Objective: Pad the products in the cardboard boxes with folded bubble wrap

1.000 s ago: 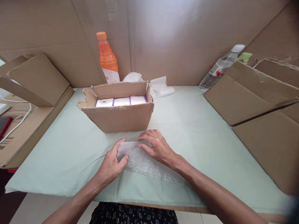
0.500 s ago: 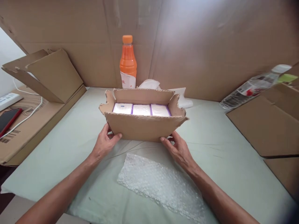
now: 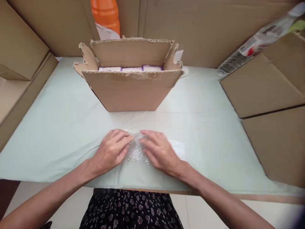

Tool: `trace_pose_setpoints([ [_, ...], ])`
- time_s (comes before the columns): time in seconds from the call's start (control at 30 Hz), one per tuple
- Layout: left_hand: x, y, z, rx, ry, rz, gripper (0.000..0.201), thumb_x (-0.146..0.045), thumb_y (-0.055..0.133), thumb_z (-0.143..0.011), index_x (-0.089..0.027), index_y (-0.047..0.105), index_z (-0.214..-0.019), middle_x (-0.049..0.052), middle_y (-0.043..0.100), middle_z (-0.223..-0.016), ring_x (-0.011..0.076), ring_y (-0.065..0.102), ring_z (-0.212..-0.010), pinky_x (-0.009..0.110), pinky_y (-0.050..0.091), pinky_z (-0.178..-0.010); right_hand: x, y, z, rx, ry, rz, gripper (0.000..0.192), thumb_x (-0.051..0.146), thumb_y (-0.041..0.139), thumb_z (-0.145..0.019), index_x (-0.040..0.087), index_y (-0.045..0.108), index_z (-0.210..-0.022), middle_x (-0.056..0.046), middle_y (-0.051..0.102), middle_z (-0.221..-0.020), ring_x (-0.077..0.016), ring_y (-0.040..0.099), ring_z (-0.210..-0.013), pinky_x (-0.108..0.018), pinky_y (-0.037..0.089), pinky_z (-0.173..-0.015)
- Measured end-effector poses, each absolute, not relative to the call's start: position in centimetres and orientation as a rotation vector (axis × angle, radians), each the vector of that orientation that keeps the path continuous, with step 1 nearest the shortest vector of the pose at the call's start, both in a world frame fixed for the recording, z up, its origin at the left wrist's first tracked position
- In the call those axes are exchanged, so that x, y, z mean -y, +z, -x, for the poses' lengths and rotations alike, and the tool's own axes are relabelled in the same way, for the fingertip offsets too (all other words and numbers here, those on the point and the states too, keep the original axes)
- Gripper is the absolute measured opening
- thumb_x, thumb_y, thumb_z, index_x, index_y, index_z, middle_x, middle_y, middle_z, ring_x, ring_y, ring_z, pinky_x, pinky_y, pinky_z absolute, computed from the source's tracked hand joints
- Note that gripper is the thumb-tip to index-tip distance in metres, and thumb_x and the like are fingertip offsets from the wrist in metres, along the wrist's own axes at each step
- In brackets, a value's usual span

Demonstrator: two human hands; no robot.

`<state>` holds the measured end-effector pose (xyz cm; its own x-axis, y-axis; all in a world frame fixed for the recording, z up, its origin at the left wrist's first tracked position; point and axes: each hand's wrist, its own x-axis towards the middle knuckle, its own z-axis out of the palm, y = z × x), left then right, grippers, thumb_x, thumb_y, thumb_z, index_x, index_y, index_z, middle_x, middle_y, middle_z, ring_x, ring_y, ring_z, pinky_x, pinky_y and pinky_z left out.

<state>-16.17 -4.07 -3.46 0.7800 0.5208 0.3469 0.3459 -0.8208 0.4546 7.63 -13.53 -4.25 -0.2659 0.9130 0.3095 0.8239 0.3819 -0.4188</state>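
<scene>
A sheet of bubble wrap (image 3: 138, 152) lies near the front of the table, beneath both hands. My left hand (image 3: 111, 149) is closed at the wrap's left end, its fingers bent together and touching it. My right hand (image 3: 160, 151) lies over the middle of the sheet, slightly blurred, fingers loosely apart. Part of the wrap shows beyond its right side. Behind the hands stands an open cardboard box (image 3: 131, 92) with torn top edges, and neither hand touches it. Three white packs (image 3: 132, 69) with purple edges show inside.
An orange bottle (image 3: 106, 16) stands behind the box. On the right, a clear bottle (image 3: 252, 47) leans beside cardboard pieces (image 3: 267, 86). More cardboard (image 3: 21, 41) borders the left side. A pale green cloth (image 3: 59, 127) covers the table.
Both hands have let go of the box and moved down to the bubble wrap, which now lies more sideways and looks shorter. The view has tilted downward.
</scene>
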Motion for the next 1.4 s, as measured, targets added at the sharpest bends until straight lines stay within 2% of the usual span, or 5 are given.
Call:
trace_pose_setpoints([
  [0.67, 4.4, -3.9, 16.7, -1.188, 0.549, -2.271, 0.010, -0.030, 0.055, -0.082, -0.021, 0.057, -0.077, 0.010, 0.070, -0.113, 0.0291, 0.062, -0.111, 0.044, 0.050, -0.096, 21.0, -6.0, -13.7, 1.587, 0.164, 1.995, 0.022, 0.041, 0.053, -0.093, 0.021, 0.062, -0.088, -0.011, 0.072, -0.123, -0.0310, 0.066, -0.117, -0.050, 0.050, -0.099],
  [0.8, 5.7, -1.4, 17.4, -1.299, 0.480, -2.003, 0.032, -0.040, 0.056, -0.087, -0.021, 0.063, -0.113, -0.003, 0.057, -0.070, 0.0161, 0.053, -0.064, 0.030, 0.046, -0.066, 20.1, -4.6, -12.9, 1.349, 0.397, 1.962, 0.026, 0.046, 0.055, -0.093, 0.022, 0.063, -0.093, -0.006, 0.072, -0.088, -0.0210, 0.068, -0.080, -0.035, 0.054, -0.076],
  [0.97, 5.7, -1.6, 19.3, -1.263, 0.435, -1.804, 0.084, -0.052, 0.063, -0.085, -0.022, 0.035, -0.158, 0.004, 0.066, -0.099, 0.0171, 0.063, -0.081, 0.031, 0.052, -0.074, 19.9, -3.4, -13.8, 1.162, 0.739, 1.947, 0.070, 0.058, 0.062, -0.088, 0.021, 0.051, -0.146, -0.010, 0.073, -0.105, -0.0236, 0.072, -0.091, -0.036, 0.058, -0.080],
  [1.13, 7.0, -2.9, 19.3, -1.045, 0.398, -1.971, 0.030, -0.035, 0.057, -0.092, -0.022, 0.076, -0.110, 0.005, 0.068, -0.092, 0.0163, 0.062, -0.077, 0.027, 0.049, -0.065, 21.0, -2.9, -13.8, 1.473, 0.907, 1.944, 0.047, 0.058, 0.063, -0.087, 0.026, 0.075, -0.120, -0.009, 0.076, -0.112, -0.0269, 0.072, -0.094, -0.038, 0.061, -0.077],
  [1.4, 3.2, 6.0, 17.6, -0.957, 1.366, -2.429, 0.020, -0.016, 0.061, -0.090, -0.020, 0.075, -0.103, 0.004, 0.070, -0.091, 0.0154, 0.066, -0.082, 0.026, 0.054, -0.077, 14.8, 6.9, -11.9, 1.570, -0.046, 1.654, 0.025, 0.034, 0.065, -0.092, 0.025, 0.077, -0.112, -0.004, 0.079, -0.104, -0.0185, 0.072, -0.087, -0.032, 0.058, -0.083],
])
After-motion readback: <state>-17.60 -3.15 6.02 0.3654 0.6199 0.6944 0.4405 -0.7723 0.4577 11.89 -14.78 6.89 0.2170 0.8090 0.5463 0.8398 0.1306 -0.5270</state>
